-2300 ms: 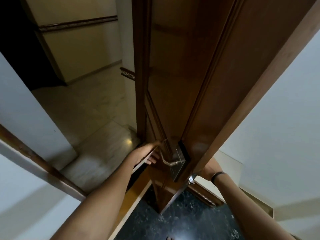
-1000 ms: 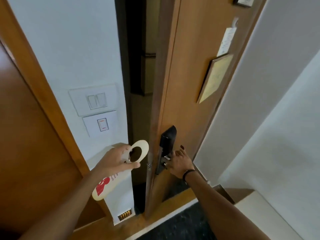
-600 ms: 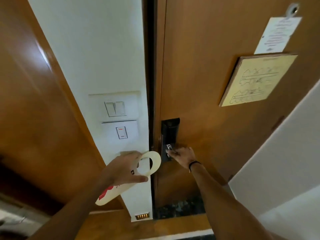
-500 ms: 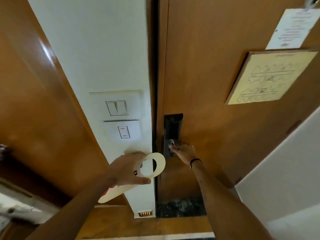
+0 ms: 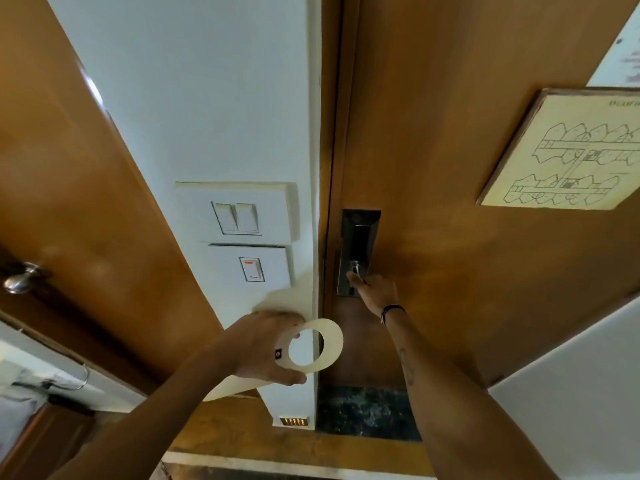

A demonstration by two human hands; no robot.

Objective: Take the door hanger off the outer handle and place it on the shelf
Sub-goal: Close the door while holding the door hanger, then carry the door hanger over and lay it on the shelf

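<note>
My left hand (image 5: 258,346) grips a cream card door hanger (image 5: 330,344) by the rim of its round hole, held low in front of the white wall strip. The hanger's long tail runs down and left behind my wrist. My right hand (image 5: 375,291) rests on the inner handle (image 5: 355,268) of the brown wooden door (image 5: 467,98), at the foot of the black lock plate (image 5: 358,244). The door stands closed against its frame. No shelf can be made out for certain.
Two white switch plates (image 5: 242,220) sit on the wall beside the door frame. A framed floor plan (image 5: 568,150) hangs on the door at the right. Another wooden door with a metal knob (image 5: 20,280) is at the left. Dark marble floor (image 5: 363,410) lies below.
The door has gone from wide open to closed under my right hand. My left hand has brought the hanger in from the outer side and now holds it lower, near the frame.
</note>
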